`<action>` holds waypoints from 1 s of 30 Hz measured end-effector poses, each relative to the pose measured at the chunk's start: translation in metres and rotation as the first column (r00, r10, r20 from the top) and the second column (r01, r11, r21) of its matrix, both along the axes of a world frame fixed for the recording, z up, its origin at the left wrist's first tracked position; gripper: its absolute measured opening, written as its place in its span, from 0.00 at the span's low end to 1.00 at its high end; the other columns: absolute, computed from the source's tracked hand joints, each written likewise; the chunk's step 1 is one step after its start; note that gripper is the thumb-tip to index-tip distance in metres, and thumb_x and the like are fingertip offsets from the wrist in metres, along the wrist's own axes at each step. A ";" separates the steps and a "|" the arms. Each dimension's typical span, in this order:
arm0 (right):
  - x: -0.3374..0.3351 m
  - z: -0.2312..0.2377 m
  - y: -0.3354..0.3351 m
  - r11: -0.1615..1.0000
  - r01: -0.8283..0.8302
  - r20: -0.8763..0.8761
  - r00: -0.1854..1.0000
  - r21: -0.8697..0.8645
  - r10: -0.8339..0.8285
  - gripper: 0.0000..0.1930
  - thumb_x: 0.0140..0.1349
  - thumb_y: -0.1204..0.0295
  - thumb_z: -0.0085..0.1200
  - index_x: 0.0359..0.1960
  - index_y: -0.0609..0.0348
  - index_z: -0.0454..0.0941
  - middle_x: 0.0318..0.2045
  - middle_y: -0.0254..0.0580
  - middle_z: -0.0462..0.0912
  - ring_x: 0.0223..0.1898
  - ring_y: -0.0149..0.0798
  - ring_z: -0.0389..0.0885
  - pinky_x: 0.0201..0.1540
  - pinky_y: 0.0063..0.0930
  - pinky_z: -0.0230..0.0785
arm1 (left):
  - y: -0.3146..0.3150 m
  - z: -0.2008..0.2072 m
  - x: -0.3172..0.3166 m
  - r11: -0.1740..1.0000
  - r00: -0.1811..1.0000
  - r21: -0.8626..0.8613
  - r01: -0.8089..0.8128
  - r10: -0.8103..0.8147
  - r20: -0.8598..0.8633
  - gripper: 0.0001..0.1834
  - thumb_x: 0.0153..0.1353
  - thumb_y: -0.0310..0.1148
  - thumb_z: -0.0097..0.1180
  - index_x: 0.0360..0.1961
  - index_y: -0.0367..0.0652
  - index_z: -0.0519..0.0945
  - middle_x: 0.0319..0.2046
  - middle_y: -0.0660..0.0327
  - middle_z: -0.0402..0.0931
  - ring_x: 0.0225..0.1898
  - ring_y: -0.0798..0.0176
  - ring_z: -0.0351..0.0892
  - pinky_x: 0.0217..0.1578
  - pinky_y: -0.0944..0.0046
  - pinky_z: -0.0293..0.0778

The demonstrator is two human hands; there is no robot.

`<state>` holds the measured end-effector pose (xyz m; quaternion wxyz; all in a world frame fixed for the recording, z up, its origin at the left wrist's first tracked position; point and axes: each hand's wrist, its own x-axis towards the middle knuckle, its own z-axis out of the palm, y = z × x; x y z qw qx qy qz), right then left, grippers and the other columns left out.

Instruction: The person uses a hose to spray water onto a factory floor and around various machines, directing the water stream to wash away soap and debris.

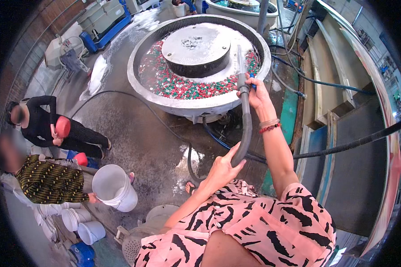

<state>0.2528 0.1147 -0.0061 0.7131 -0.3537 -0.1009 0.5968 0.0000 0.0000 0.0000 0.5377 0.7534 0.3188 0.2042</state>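
Observation:
Both hands are on a thick dark grey hose [246, 111]. Farther along it, my right hand [258, 94] is closed around the end fitting [242, 81], by a small blue valve lever [253, 82]. Lower down, my left hand [225, 167] wraps the bend of the hose. From the fitting a stream of water [240, 58] runs into a large round tub [140, 84]. Small red, green and white pieces [189, 89] lie in a ring there, with white foam toward the right and back. A grey round cover [194, 44] tops the tub's raised centre.
Two people stand at left, one with a red bowl [63, 127], the other holding a white bucket [113, 189]. More buckets [91, 232] sit below them. A black hose [352, 142] crosses at right beside wooden-edged troughs [318, 80]. Thin hoses trail over the wet floor [133, 129].

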 end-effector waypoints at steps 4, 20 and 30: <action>0.021 -0.012 0.001 1.000 -0.002 -0.016 1.000 -0.003 0.001 0.24 0.46 0.78 0.45 0.48 0.53 0.58 0.41 0.52 0.68 0.35 0.58 0.72 0.28 0.41 0.68 | 0.008 0.018 0.013 0.995 0.999 -0.098 0.025 -0.028 -0.036 0.30 0.50 0.33 0.58 0.55 0.40 0.65 0.41 0.46 0.74 0.41 0.59 0.77 0.40 0.65 0.71; 0.016 0.002 -0.009 0.999 -0.034 0.006 0.999 -0.028 0.034 0.21 0.49 0.74 0.45 0.47 0.51 0.60 0.38 0.48 0.69 0.36 0.56 0.73 0.27 0.43 0.69 | -0.010 -0.001 0.024 0.999 0.996 0.008 -0.047 0.046 0.081 0.29 0.50 0.30 0.57 0.55 0.43 0.65 0.26 0.52 0.76 0.21 0.71 0.73 0.25 0.66 0.70; 0.010 -0.010 -0.001 0.994 -0.095 0.011 0.995 -0.056 0.096 0.20 0.48 0.74 0.45 0.46 0.52 0.61 0.38 0.47 0.70 0.34 0.54 0.74 0.27 0.40 0.67 | -0.009 0.008 0.018 0.997 0.994 -0.063 -0.051 0.056 0.092 0.29 0.51 0.29 0.55 0.56 0.43 0.63 0.19 0.46 0.73 0.23 0.53 0.79 0.23 0.63 0.71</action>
